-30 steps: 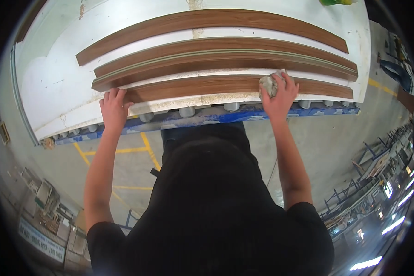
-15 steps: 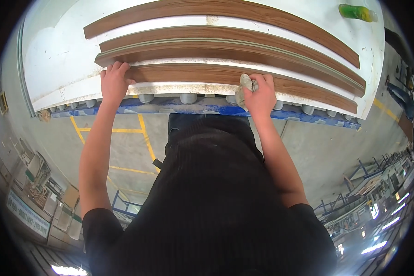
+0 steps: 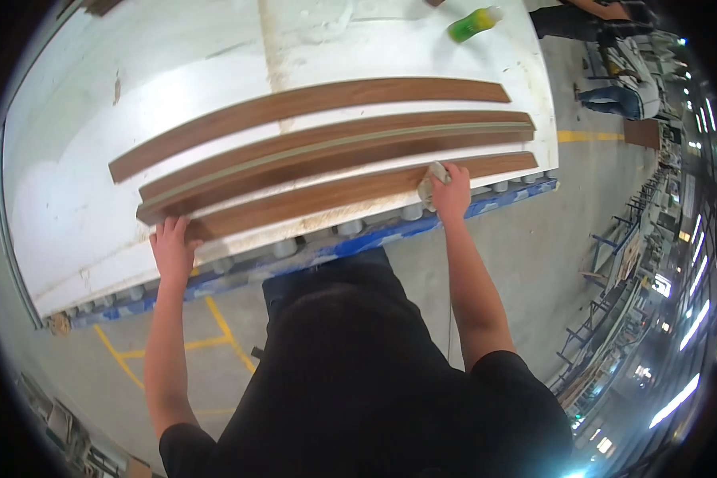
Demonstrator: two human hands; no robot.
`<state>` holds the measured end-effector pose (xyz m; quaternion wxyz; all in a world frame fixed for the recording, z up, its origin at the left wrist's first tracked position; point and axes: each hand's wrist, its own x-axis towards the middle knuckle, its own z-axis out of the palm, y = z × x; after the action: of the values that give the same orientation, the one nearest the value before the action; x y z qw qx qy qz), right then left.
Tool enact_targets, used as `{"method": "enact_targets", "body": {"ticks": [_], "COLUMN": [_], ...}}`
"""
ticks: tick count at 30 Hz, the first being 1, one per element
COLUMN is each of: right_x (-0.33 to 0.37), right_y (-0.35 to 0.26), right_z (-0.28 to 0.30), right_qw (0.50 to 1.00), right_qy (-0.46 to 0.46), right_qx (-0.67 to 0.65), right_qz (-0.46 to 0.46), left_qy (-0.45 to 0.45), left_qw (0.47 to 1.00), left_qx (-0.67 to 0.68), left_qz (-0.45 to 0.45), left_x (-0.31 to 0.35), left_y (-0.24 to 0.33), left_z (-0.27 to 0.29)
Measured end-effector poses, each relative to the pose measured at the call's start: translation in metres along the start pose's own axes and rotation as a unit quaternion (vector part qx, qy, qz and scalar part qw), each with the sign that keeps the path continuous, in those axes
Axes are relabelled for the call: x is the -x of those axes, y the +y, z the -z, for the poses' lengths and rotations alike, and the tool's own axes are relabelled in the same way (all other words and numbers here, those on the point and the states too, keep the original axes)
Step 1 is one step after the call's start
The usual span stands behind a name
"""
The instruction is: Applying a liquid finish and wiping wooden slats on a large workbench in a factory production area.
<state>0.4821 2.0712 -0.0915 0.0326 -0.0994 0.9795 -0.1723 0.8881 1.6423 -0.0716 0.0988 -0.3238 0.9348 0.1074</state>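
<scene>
Nearest to me on a white board (image 3: pixel 64 263) lies a brown wood-grain strip (image 3: pixel 319 193). My left hand (image 3: pixel 174 248) grips its left end, fingers bent over it and thumb at the near edge. Toward the strip's right part, my right hand (image 3: pixel 452 195) is closed on a crumpled pale rag (image 3: pixel 429 188), which touches the strip. Just beyond lies a brown profile with a pale greenish line (image 3: pixel 334 146) along its length. Farther off, another flat brown strip (image 3: pixel 311 100) lies roughly parallel.
A bottle (image 3: pixel 472 25) with green and yellow colouring lies at the far right of the board. Rollers (image 3: pixel 350 229) and a blue rail (image 3: pixel 327 253) run along the near edge. At the far right are other people, one in blue trousers (image 3: pixel 613 101).
My view has turned and shifted, so the board and strips appear slanted and lower. The right hand with the rag sits closer to the near strip's right end. My left hand stays at its left end.
</scene>
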Motion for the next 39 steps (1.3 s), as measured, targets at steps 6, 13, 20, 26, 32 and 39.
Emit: {"method": "enact_targets", "body": {"ticks": [6,13,20,26,32,39], "right_x": [-0.095,-0.212,-0.224,-0.232,-0.212,-0.174], "right_y": [0.083,0.149,0.19,0.21,0.227,0.256], "right_z": [0.052,0.081,0.088,0.094,0.123,0.128], "right_qw": [0.99,0.989,0.979,0.959,0.942,0.945], "right_qy": [0.102,0.033,0.034,0.086,0.149,0.119], "right_qx": [-0.094,-0.109,-0.158,-0.256,-0.301,-0.301], "right_qz": [0.011,0.092,0.122,0.087,-0.008,-0.046], "left_qy": [0.009,0.032,0.04,0.047,0.024,0.06], "left_qw": [1.0,0.998,0.992,0.993,0.995,0.994], "left_qx": [-0.003,0.046,0.073,0.042,0.007,0.019], "left_qz": [-0.001,-0.015,-0.091,-0.098,-0.096,-0.086], "left_x": [0.005,-0.01,-0.05,-0.046,-0.047,-0.025], "left_y": [0.028,0.189,0.369,0.387,0.395,0.393], "left_z": [-0.009,-0.036,-0.042,-0.048,-0.042,-0.052]}}
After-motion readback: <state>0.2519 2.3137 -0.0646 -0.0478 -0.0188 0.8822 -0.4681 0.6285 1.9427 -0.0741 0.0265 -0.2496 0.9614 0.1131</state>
